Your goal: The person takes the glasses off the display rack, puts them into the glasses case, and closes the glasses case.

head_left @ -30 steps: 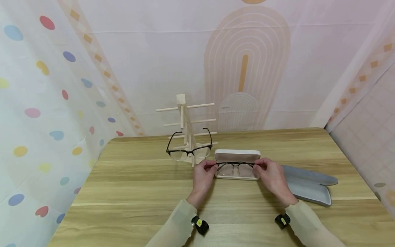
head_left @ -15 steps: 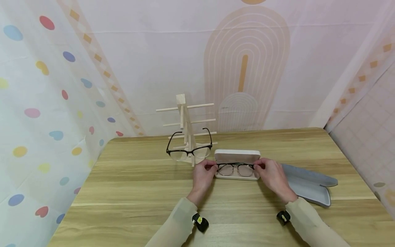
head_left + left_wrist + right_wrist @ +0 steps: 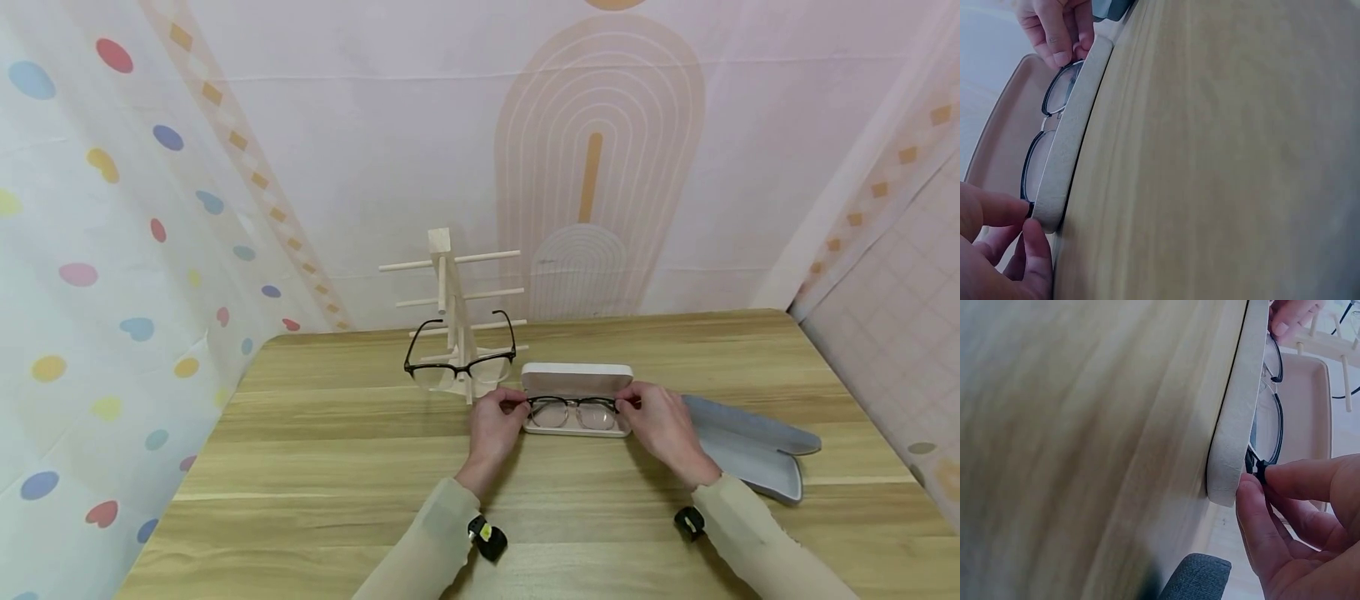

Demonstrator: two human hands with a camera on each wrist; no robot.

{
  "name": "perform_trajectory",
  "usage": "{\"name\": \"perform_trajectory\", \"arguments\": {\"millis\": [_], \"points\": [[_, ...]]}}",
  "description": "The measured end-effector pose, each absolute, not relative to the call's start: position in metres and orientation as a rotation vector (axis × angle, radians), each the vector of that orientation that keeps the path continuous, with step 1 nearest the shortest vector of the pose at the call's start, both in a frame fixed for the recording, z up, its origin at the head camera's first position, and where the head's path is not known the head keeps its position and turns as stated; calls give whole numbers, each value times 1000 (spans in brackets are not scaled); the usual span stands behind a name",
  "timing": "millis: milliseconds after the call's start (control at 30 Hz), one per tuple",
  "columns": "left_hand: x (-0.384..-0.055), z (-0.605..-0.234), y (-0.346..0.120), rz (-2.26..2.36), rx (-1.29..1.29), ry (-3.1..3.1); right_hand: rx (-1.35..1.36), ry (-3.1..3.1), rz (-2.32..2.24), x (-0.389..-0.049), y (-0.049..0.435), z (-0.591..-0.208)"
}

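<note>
A pair of eyeglasses (image 3: 572,402) with black browline tops and thin metal lower rims sits within the open white glasses case (image 3: 577,432). My left hand (image 3: 495,425) pinches its left end between thumb and fingers. At the other end, my right hand (image 3: 662,427) pinches the right corner by the hinge. In the right wrist view the folded black temples show behind the lens, close to my right fingertips (image 3: 1252,482). The case's front wall (image 3: 1079,128) hides the lower part of the lenses in the left wrist view.
Left of the case stands a wooden glasses rack (image 3: 450,287) with several pegs, bearing black half-rim eyeglasses (image 3: 461,369). An open grey-blue glasses case (image 3: 750,454) lies beside my right hand. All rest on a wooden table (image 3: 322,467) against a patterned curtain.
The eyeglasses have lowered slightly into the white case, both hands keeping their pinch. The grey-blue case has shifted very slightly beside my right forearm.
</note>
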State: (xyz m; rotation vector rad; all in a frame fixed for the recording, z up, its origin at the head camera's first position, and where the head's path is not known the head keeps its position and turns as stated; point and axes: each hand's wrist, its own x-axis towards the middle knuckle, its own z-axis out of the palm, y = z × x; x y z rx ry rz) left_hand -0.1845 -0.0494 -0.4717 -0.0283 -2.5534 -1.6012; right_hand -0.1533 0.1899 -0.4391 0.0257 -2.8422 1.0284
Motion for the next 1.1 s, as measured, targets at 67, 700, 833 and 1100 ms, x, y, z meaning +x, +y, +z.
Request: {"name": "perform_trajectory", "arguments": {"millis": [67,700,833,1100], "points": [[-185,-471,-50,-1603,-40,-2560,30,-2848,1007,-154,190,-439],[-182,-466,-55,-1580,-48,-2696,40,-2870,1068,-153,192,-437],[-180,-466,-55,-1568,-73,-2702,80,-2868,1090,-150,192,-437],[-174,-466,-56,-1640,-115,-2626,99,-2829,1076,-138,195,-431]]}}
